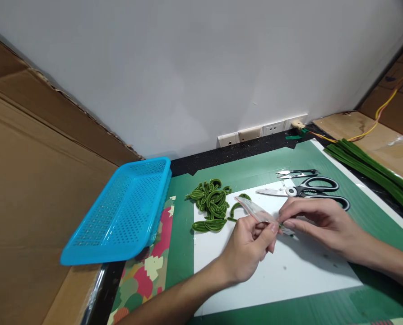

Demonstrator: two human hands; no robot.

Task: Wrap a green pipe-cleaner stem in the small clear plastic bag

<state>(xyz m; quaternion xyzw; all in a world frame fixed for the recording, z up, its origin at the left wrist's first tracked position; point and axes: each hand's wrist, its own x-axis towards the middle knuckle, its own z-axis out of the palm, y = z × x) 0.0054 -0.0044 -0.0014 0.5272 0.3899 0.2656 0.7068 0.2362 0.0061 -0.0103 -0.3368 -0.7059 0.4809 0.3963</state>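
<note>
clear, red-striped plastic bag [252, 209] — long axis slanting, pointed corner up-left; left fingers [268, 235], right fingers [301, 207] pinching it; fuzzy green loops [210, 198] nearby

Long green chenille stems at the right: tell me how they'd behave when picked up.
The chenille stems look thin, so probably light. Their fuzzy surface suggests little slipping. They may bend and hold shape, judging by the similar curled green pieces.
</note>
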